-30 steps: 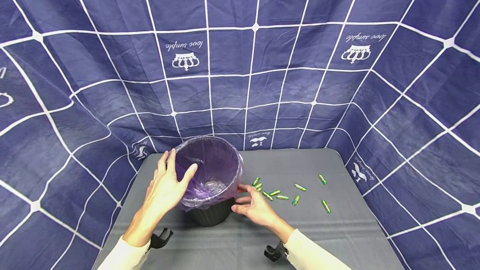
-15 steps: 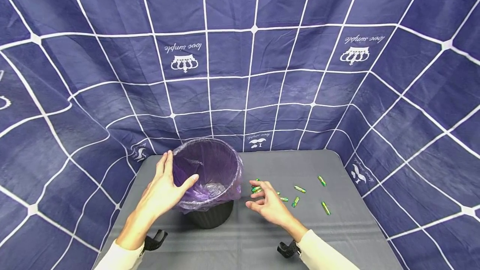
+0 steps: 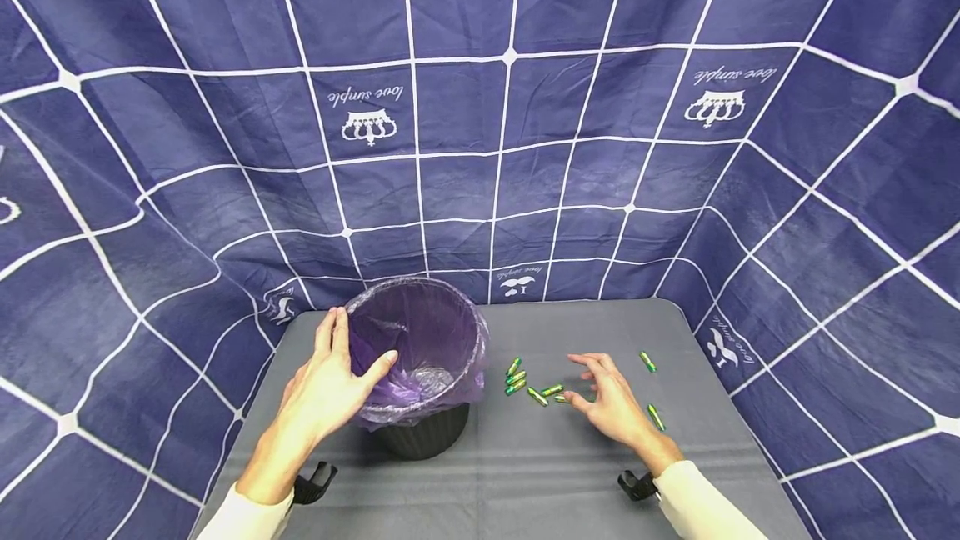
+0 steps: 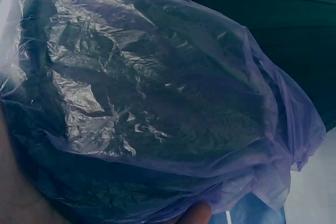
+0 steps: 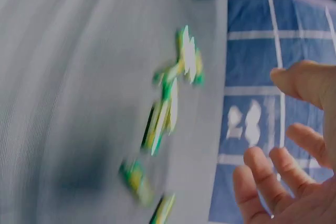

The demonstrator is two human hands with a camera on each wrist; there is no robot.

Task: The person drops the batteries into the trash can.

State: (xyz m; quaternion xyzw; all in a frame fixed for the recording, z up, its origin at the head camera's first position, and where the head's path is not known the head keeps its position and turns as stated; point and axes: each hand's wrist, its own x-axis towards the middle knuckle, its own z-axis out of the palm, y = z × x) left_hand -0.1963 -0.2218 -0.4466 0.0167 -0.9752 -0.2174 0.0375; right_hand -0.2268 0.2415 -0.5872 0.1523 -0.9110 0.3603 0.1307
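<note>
My left hand [image 3: 324, 387] rests on the left rim of a black trash can [image 3: 426, 433] in the head view, fingers and thumb extended. A thin purple bag [image 3: 408, 336] lines the can and folds over its rim; its crinkled outside fills most of the left wrist view. To the right, my right hand [image 3: 615, 402] hovers over the table with its fingers spread and slightly bent, holding nothing. Several green-and-yellow batteries [image 3: 537, 397] lie between this hand and the can, some partly hidden by it. They look blurred in the right wrist view, beside my fingers [image 5: 262, 174].
Two more batteries, one farther back [image 3: 648, 361] and one nearer [image 3: 656, 417], lie right of my right hand. The grey table [image 3: 540, 473] is enclosed at the back and sides by a blue cloth [image 3: 465, 107] with white lines.
My right hand has left the can's right side and moved right, past the nearer batteries, to hover over those farther right. My left hand has stayed at the can's rim.
</note>
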